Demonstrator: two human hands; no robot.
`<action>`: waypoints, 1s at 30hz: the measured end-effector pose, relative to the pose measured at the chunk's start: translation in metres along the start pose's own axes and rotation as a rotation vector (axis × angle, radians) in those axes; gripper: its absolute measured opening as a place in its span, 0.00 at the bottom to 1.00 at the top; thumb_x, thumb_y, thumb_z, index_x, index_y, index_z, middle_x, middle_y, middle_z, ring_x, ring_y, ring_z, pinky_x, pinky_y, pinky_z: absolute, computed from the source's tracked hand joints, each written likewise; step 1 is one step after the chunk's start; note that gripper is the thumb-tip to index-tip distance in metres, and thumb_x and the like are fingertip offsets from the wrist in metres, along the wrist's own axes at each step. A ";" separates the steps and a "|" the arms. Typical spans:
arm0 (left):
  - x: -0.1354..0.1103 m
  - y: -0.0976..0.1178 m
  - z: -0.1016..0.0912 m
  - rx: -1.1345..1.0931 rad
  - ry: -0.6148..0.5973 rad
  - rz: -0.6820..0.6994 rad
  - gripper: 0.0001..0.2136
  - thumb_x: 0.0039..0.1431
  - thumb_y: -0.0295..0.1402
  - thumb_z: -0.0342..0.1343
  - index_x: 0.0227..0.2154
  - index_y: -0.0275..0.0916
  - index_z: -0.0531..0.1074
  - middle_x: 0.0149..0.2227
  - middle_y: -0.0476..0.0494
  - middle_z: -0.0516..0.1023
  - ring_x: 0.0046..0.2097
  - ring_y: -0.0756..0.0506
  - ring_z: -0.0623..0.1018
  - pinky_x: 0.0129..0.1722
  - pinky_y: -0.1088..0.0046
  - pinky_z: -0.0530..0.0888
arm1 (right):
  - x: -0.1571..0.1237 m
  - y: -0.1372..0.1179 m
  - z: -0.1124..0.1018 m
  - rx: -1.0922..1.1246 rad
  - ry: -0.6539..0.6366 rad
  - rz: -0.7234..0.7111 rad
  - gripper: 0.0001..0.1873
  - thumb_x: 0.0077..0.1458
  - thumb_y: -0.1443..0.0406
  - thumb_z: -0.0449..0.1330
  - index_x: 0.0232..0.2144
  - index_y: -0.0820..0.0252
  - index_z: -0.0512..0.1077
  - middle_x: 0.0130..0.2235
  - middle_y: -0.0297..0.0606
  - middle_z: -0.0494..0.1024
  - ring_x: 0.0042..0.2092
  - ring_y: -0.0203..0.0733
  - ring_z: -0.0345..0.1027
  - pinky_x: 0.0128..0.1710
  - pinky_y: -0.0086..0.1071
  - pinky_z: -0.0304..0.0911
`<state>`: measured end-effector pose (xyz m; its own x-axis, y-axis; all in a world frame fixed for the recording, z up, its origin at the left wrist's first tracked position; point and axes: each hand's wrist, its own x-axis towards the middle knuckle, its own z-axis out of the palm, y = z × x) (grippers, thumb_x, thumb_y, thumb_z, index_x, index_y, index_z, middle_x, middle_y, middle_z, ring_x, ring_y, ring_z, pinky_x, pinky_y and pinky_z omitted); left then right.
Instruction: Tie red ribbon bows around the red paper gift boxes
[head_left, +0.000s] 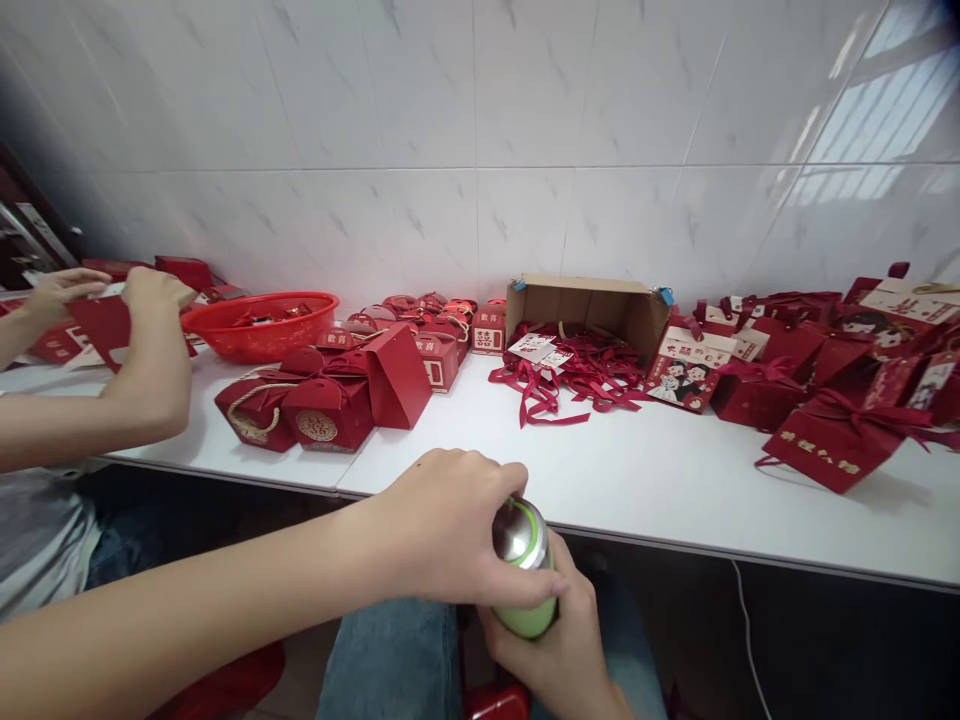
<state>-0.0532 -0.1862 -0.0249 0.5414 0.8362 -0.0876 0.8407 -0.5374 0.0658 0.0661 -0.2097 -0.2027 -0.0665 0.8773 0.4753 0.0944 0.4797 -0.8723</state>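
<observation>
A green thermos bottle (529,621) with a shiny metal top (516,532) and a bright green ring is held upright over my lap, just in front of the table edge. My left hand (450,525) reaches across from the left and grips the upper part, thumb on the near side and fingers around the far side. Lower down, my right hand (559,640) is wrapped around the green body. My palms and fingers hide much of the bottle. Nearest beyond it on the white table (457,450) are red gift boxes (330,412).
At left, a co-worker's hands (154,290) handle a red box. A red plastic basin (262,330) stands behind the boxes. A tipped cardboard box (589,300) spills dark red ribbons (592,370). Several decorated gift boxes (832,440) crowd the right side. A white cable (742,620) hangs below.
</observation>
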 end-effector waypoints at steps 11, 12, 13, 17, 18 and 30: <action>0.004 0.007 0.016 0.120 0.072 -0.236 0.26 0.53 0.52 0.43 0.27 0.34 0.75 0.27 0.32 0.77 0.30 0.33 0.78 0.28 0.61 0.70 | -0.009 0.017 0.015 -0.299 0.237 -0.057 0.31 0.42 0.64 0.64 0.50 0.61 0.64 0.42 0.45 0.77 0.41 0.49 0.74 0.39 0.36 0.71; 0.005 0.009 0.016 0.144 0.082 -0.238 0.26 0.54 0.52 0.42 0.27 0.33 0.75 0.27 0.32 0.77 0.31 0.33 0.78 0.29 0.60 0.71 | -0.010 0.020 0.018 -0.322 0.272 -0.066 0.33 0.42 0.63 0.65 0.52 0.62 0.63 0.43 0.47 0.77 0.42 0.50 0.74 0.40 0.37 0.71; 0.006 0.010 0.015 0.163 0.090 -0.236 0.27 0.55 0.52 0.42 0.27 0.32 0.76 0.27 0.31 0.77 0.31 0.33 0.78 0.30 0.59 0.71 | -0.012 0.023 0.020 -0.337 0.296 -0.067 0.34 0.42 0.62 0.65 0.53 0.62 0.62 0.44 0.48 0.77 0.43 0.51 0.74 0.40 0.38 0.71; 0.009 0.008 0.006 0.179 0.134 -0.269 0.29 0.56 0.53 0.39 0.24 0.33 0.75 0.26 0.32 0.77 0.30 0.35 0.77 0.29 0.62 0.70 | -0.014 0.029 0.025 -0.327 0.303 -0.024 0.34 0.43 0.63 0.64 0.53 0.61 0.62 0.45 0.48 0.76 0.44 0.50 0.74 0.40 0.37 0.71; 0.009 0.005 0.003 0.158 0.143 -0.283 0.29 0.55 0.54 0.39 0.23 0.34 0.75 0.25 0.33 0.76 0.29 0.37 0.77 0.28 0.64 0.69 | -0.014 0.028 0.024 -0.322 0.308 -0.014 0.33 0.43 0.63 0.64 0.53 0.61 0.62 0.45 0.47 0.76 0.43 0.49 0.74 0.40 0.37 0.71; -0.030 -0.055 0.062 -1.577 0.124 -0.478 0.27 0.53 0.55 0.37 0.23 0.35 0.68 0.17 0.45 0.68 0.18 0.48 0.68 0.16 0.74 0.62 | -0.012 -0.044 -0.019 -0.184 0.275 -0.030 0.32 0.38 0.62 0.68 0.49 0.54 0.68 0.40 0.42 0.78 0.39 0.53 0.75 0.32 0.36 0.74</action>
<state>-0.1155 -0.1889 -0.0876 0.1838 0.9275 -0.3255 0.0430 0.3232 0.9453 0.0817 -0.2415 -0.1681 0.1966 0.8215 0.5353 0.2755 0.4777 -0.8342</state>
